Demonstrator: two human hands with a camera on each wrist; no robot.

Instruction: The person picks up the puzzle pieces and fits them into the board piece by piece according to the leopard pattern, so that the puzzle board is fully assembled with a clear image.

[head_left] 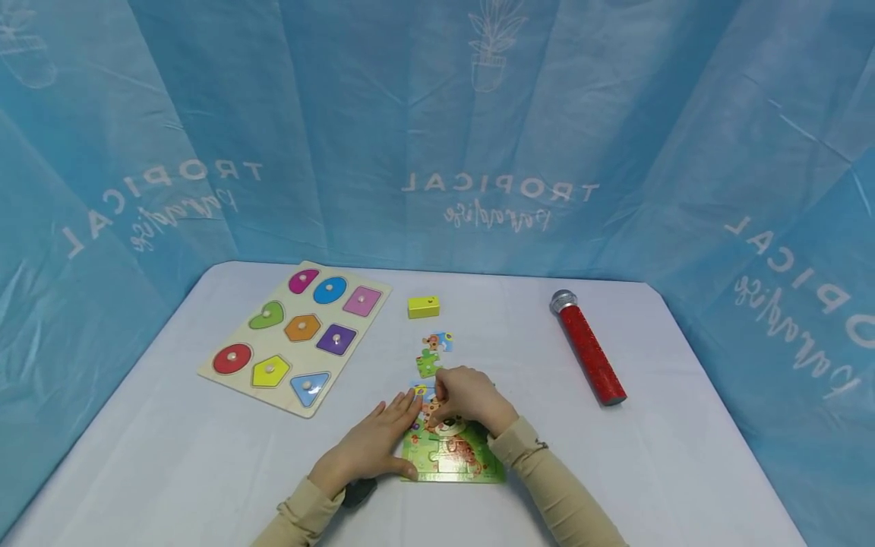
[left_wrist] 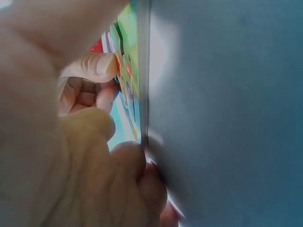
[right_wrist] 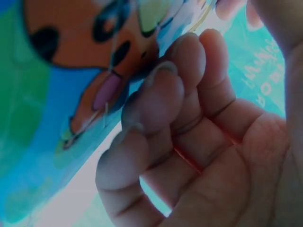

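A green jigsaw puzzle [head_left: 444, 463] with a picture of an orange-faced animal lies flat near the table's front. My left hand [head_left: 376, 444] rests along its left edge, fingers spread and straight, thumb at the lower corner. Over the puzzle's upper part, my right hand [head_left: 472, 395] has thumb and forefinger bent together at a puzzle piece [left_wrist: 121, 71]. The left wrist view shows the right thumb [left_wrist: 102, 65] against that orange-patterned piece, the fingers curled behind it. Close to the right fingertips [right_wrist: 161, 94], the printed puzzle surface [right_wrist: 85, 42] fills the right wrist view.
Beyond the puzzle lie a loose green piece [head_left: 428, 365] and a blue-and-orange piece [head_left: 437, 341], then a yellow block [head_left: 424, 307]. A knobbed shape board [head_left: 273, 342] is on the left, a red microphone [head_left: 592, 353] on the right. Blue curtains [head_left: 437, 137] surround the white table [head_left: 683, 471].
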